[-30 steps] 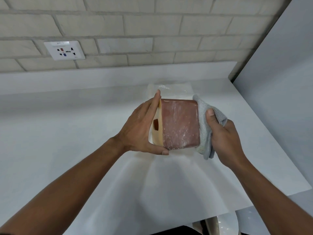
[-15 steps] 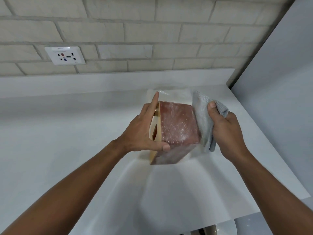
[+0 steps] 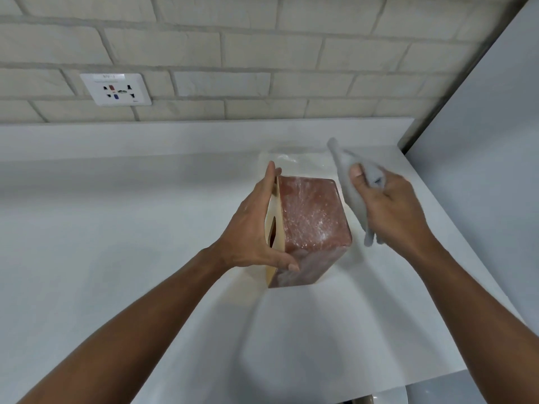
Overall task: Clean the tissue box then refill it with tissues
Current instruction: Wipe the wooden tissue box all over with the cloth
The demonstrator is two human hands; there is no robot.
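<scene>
Counter [image 3: 116, 228] white below brick wall [image 3: 262, 53], dusty red-brown tissue box [image 3: 312, 217] tilted over it, slotted cream face leftward, contents unseen, left hand [image 3: 256, 225] spanning that face, thumb and fingers clamping its edges, right hand [image 3: 390, 208] clenching grey cloth [image 3: 353, 199] just beside box.

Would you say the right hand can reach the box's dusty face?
Probably yes: the right hand holds the cloth beside the box, and the left hand grips only the edges, leaving that face bare.
</scene>
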